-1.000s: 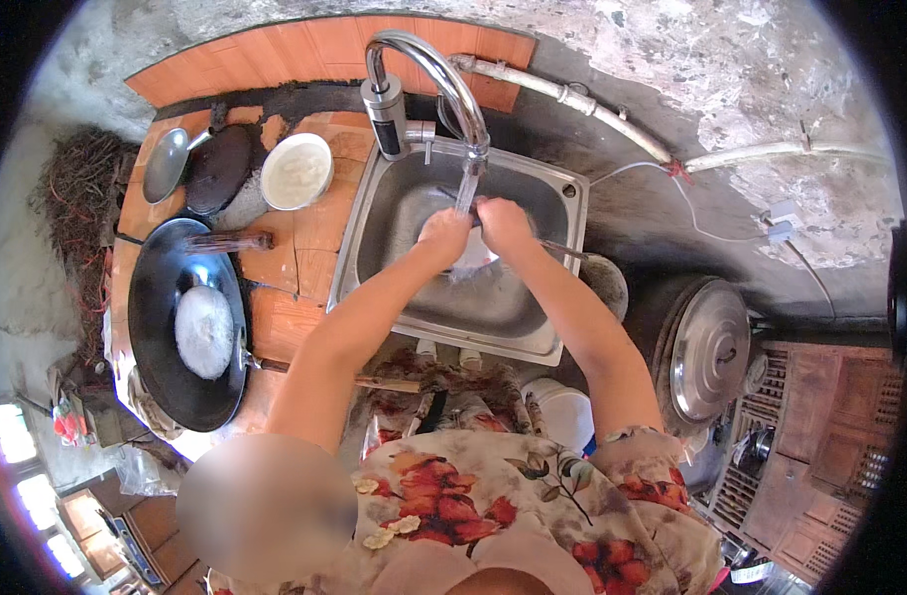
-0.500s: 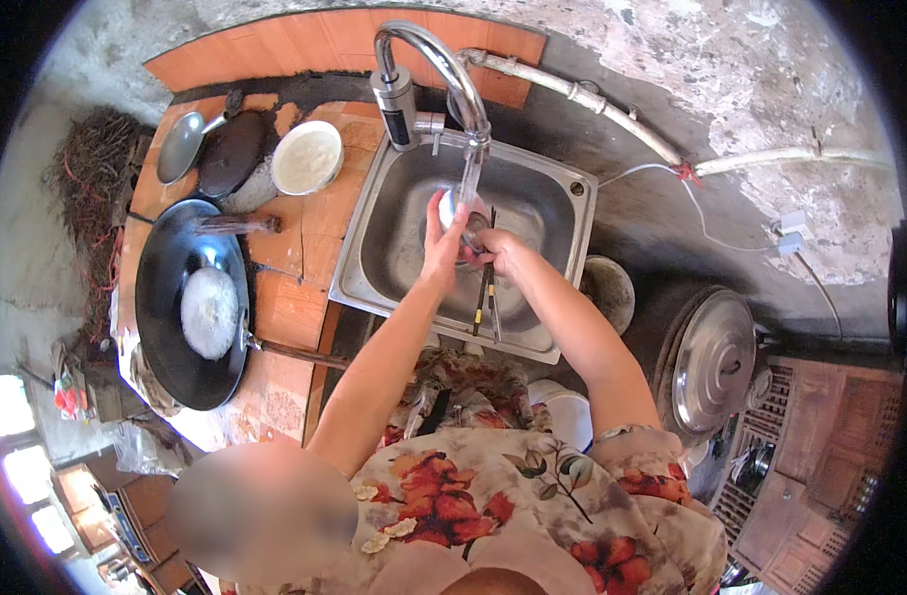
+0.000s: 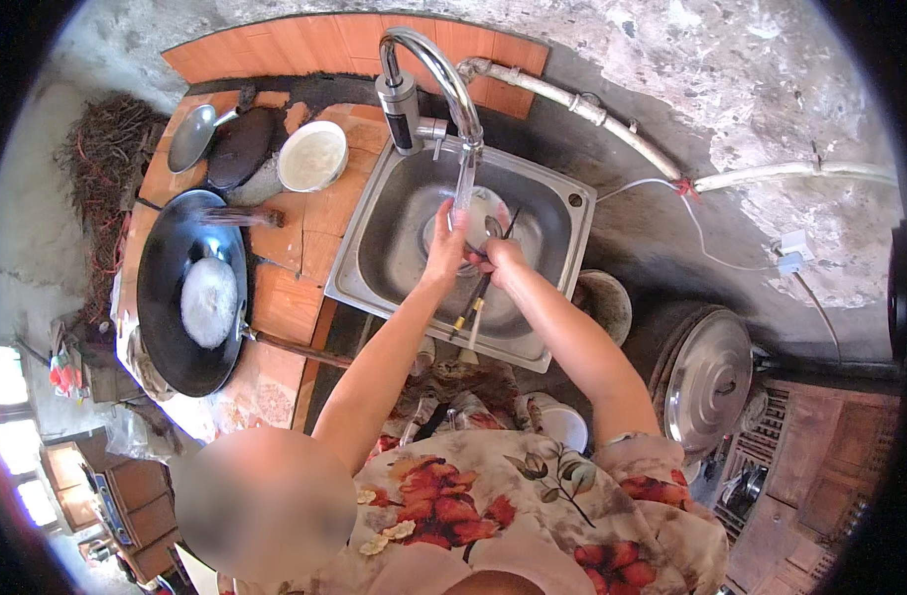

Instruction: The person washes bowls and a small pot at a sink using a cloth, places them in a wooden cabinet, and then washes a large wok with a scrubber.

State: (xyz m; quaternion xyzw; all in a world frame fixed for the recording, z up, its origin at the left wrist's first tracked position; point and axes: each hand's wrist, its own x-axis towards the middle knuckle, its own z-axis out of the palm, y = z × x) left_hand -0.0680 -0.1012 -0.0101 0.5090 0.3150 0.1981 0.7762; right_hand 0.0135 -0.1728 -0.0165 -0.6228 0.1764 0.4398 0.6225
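Observation:
Under the stream from the curved chrome faucet (image 3: pixel 431 45), both my hands work over the steel sink (image 3: pixel 374 238). My left hand (image 3: pixel 445 260) is closed at the left edge of a pale round bowl (image 3: pixel 485 205), which water strikes; its lower side is hidden by my hands. Close beside it, my right hand (image 3: pixel 505 260) grips a bundle of dark chopsticks (image 3: pixel 481 295) with light and yellow ends pointing toward me. A metal spoon (image 3: pixel 493 226) sticks up from the same grip.
Left of the sink, the tiled counter holds a black wok (image 3: pixel 166 327) with a whitish patch inside, a white bowl (image 3: pixel 312 157), a ladle (image 3: pixel 191 139) and a dark round lid (image 3: pixel 240 149). A large lidded pot (image 3: pixel 709 382) and a bucket (image 3: pixel 605 307) stand at right.
The chopsticks have swung, their near ends shifting left. The bowl now shows its round face beneath the water, and the spoon is more visible. My view has shifted slightly.

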